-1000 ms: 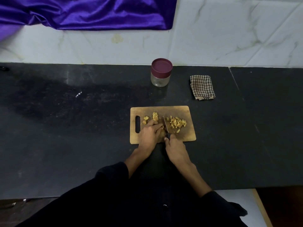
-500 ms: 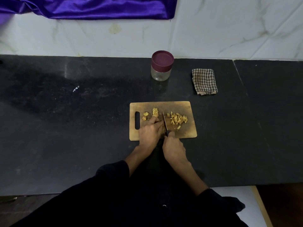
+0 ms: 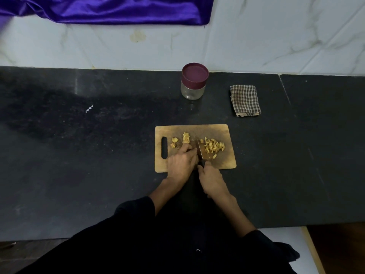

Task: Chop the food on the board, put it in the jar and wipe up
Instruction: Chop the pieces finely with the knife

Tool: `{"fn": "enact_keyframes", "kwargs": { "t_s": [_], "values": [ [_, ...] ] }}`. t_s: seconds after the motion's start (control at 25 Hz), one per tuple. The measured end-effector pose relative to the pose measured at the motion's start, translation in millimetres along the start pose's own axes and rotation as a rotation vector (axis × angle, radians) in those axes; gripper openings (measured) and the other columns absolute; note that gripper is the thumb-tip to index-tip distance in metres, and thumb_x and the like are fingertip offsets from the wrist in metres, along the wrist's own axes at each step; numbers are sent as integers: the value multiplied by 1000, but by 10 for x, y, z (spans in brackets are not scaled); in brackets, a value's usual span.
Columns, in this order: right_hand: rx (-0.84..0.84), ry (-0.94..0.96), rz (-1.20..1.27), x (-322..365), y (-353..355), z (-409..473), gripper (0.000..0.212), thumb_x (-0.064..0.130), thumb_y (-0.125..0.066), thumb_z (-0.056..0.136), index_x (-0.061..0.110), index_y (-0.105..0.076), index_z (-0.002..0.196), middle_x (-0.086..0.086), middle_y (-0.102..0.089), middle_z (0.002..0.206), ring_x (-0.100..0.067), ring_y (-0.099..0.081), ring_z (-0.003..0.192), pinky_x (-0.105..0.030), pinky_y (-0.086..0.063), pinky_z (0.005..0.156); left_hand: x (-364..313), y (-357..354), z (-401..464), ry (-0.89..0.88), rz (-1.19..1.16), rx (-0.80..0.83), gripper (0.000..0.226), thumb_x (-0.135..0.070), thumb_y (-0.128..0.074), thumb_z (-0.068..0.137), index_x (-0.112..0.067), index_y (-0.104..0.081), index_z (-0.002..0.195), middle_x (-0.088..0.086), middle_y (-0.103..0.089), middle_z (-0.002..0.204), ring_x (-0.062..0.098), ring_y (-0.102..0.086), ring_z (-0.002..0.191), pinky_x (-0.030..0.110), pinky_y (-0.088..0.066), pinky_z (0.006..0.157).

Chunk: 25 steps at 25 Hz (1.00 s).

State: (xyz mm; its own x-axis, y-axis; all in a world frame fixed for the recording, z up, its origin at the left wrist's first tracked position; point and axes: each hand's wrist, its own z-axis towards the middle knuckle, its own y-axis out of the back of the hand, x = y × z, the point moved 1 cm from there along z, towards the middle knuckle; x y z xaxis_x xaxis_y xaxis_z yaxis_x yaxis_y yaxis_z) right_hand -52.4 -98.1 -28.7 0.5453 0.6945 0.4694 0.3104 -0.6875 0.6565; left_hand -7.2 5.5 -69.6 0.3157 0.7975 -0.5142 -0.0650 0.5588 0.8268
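A wooden cutting board [image 3: 217, 129] lies on the dark counter. On it, yellowish unchopped chunks [image 3: 185, 137] sit left of the knife and a pile of chopped strips [image 3: 214, 146] sits to its right. My left hand [image 3: 182, 161] has its fingers curled down over a piece of food beside the blade; that piece is hidden. My right hand [image 3: 211, 178] grips the knife [image 3: 200, 152] by its handle, blade down on the board. A glass jar [image 3: 194, 84] with its maroon lid on stands behind the board. A checked cloth [image 3: 245, 100] lies folded to the jar's right.
The dark stone counter [image 3: 79, 155] runs the width of the view, with a seam [image 3: 284, 89] at the right. A white marble wall [image 3: 276, 36] backs it, with purple fabric [image 3: 110, 8] hanging at the top left. My dark sleeves fill the near edge.
The view has shifted slightly between frames. Both hands stay at the board's near middle, with the knife blade between the chunks and the chopped pile.
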Motion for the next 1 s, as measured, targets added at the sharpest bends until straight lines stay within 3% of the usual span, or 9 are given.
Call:
{"fn": "enact_keyframes", "kwargs": {
  "t_s": [0.2,0.32,0.52,0.76,1.0],
  "values": [
    [-64,48,74,-65,11,-87,23,35,-37,104,15,-48,105,-15,-64,100,-35,-66,88,-50,-57,74,-30,26,15,6,9,31,8,-19,-66,87,-16,-73,90,1,-62,94,18,-60,61,27,-47,48],
    [-103,90,37,-81,58,-134,23,34,-36,105,14,-47,105,-10,-61,98,-32,-64,89,-52,-56,76,-12,86,37,64,-101,85,18,-17,-59,92,-13,-72,104,1,-62,103,17,-61,80,30,-51,65],
    [-68,142,-108,-89,-14,-189,29,34,-36,106,11,-50,115,-11,-63,105,-27,-62,96,-37,-47,74,105,188,39,159,-287,5,24,-6,-57,92,-8,-68,114,2,-61,109,10,-58,96,25,-50,88],
    [-83,78,-152,-201,68,-167,29,33,-36,106,9,-51,115,-13,-63,110,-31,-61,103,-38,-44,75,107,231,73,154,-287,21,25,-8,-59,91,-8,-67,115,2,-60,106,9,-57,93,26,-51,89],
    [-186,112,-93,-323,254,-171,26,34,-38,105,14,-52,113,-3,-60,93,-26,-63,92,-41,-51,77,63,195,135,155,-232,95,22,-13,-59,92,-13,-69,112,1,-60,110,14,-59,97,35,-52,87]
  ]
}}
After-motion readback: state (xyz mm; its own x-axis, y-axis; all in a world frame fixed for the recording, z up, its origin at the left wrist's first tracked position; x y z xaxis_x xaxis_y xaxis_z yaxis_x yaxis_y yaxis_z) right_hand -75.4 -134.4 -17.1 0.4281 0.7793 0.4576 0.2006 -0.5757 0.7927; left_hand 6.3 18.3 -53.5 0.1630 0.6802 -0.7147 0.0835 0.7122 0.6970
